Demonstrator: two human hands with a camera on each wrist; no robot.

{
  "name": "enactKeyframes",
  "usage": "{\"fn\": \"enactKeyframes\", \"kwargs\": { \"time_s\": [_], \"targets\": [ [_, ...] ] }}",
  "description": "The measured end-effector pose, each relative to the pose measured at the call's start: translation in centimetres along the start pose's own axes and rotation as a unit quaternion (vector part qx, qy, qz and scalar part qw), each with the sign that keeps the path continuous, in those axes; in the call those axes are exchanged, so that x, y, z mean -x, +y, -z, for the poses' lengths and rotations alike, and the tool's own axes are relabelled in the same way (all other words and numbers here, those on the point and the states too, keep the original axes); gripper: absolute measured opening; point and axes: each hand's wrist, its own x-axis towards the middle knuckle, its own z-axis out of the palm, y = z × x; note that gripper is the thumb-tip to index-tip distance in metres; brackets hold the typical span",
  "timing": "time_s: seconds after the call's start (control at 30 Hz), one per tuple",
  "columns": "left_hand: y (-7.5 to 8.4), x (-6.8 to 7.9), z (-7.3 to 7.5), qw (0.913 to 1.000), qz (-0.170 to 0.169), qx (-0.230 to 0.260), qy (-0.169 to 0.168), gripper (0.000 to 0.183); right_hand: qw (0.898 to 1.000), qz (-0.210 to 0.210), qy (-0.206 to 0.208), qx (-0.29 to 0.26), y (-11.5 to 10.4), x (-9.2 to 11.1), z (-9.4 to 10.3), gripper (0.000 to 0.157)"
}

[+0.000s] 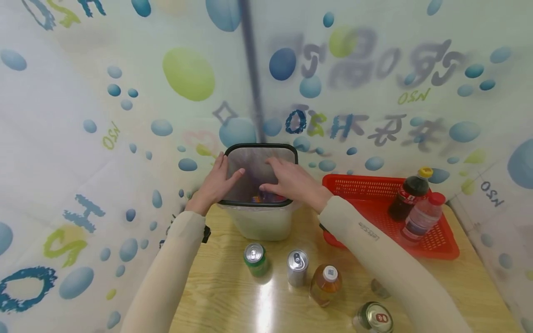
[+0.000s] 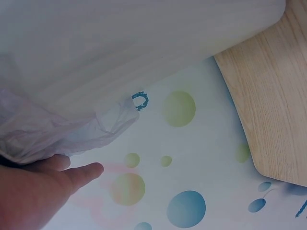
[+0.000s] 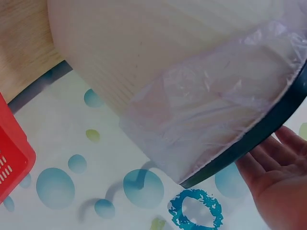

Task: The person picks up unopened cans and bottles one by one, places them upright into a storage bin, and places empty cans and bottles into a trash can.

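Observation:
A pale trash bin (image 1: 262, 224) with a black rim (image 1: 260, 145) stands against the wall. A thin translucent plastic bag (image 3: 206, 105) lines it and hangs folded down over its outside. At the bin's left rim is my left hand (image 1: 217, 181), its thumb extended over the opening; in the left wrist view its fingers are close to the bag's edge. My right hand (image 1: 294, 182) reaches over the right side of the rim, fingers loosely extended over the opening. Neither hand visibly holds anything. Some colourful contents (image 1: 256, 199) show inside the bin, mostly hidden.
On the wooden table (image 1: 220, 286) stand a green can (image 1: 256, 261), a silver can (image 1: 297, 268), an amber bottle (image 1: 325, 286) and another can (image 1: 374, 318). A red basket (image 1: 374, 199) at right holds a cola bottle (image 1: 410, 194) and a pink-capped bottle (image 1: 422, 217).

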Motion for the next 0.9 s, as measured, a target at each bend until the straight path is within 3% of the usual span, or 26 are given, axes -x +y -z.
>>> {"fn": "enactKeyframes", "kwargs": {
  "time_s": [0.33, 0.7, 0.9],
  "targets": [
    [0.3, -0.4, -0.6, 1.0, -0.007, -0.002, -0.001, 0.098, 1.0, 0.0, -0.008, 0.012, -0.2, 1.7, 1.1, 0.067],
    [-0.2, -0.2, -0.1, 0.9998, -0.017, 0.006, -0.006, 0.098, 1.0, 0.012, 0.003, -0.009, -1.8, 6.3, 6.2, 0.063],
    [-0.4, -0.3, -0.1, 0.9998, -0.02, 0.005, -0.009, 0.099, 0.999, 0.007, 0.038, -0.024, -1.5, 9.5, 8.3, 0.067]
  ]
}}
